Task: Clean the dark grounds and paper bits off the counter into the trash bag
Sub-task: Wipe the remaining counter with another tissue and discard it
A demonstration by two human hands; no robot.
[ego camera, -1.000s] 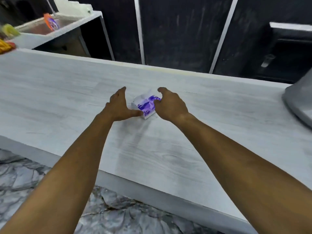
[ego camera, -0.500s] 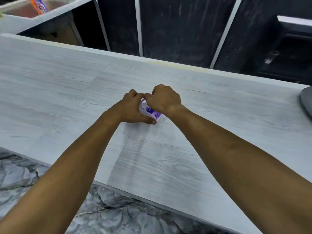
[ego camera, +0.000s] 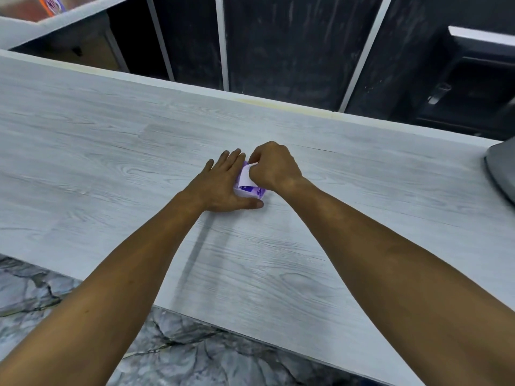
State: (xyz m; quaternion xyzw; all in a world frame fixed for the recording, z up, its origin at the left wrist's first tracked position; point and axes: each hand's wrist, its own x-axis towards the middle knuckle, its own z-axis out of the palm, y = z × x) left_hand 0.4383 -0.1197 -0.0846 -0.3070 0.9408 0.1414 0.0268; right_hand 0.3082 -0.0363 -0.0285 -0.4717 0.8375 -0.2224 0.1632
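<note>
Both arms reach in from the bottom corners of the frame and meet at the centre of the pale wood-grain desk [ego camera: 111, 151]. The left hand [ego camera: 223, 185] lies flat, palm down, fingers straight and spread a little, thumb stretched out toward the right along the near side of a small white and purple paper piece [ego camera: 249, 190]. That hand's grip is spread, laid flat against the paper's left side and on the desk rather than curled round anything. The right hand [ego camera: 274, 165] sits just to the right, fingers curled under, and its grip is pinching a white flap of the paper and lifting it at the top edge; the fingertips themselves are hidden behind the knuckles. So the paper piece sits between the two hands, touching both, resting on the desk at mid-frame. No dark grounds can be made out on the surface around it, and whether any lie inside the folded paper cannot be told. A faint grey streak runs down the desk toward the lower middle of the frame. At the right edge, a grey curved object [ego camera: 501, 168] juts in, only partly seen. Along the top stand dark panels [ego camera: 292, 43] with pale vertical strips. In the upper left corner there is a white shelf [ego camera: 25, 26] with an orange item [ego camera: 48, 2]. Below the desk's near edge, the marbled floor [ego camera: 195, 355] fills the lower left.
</note>
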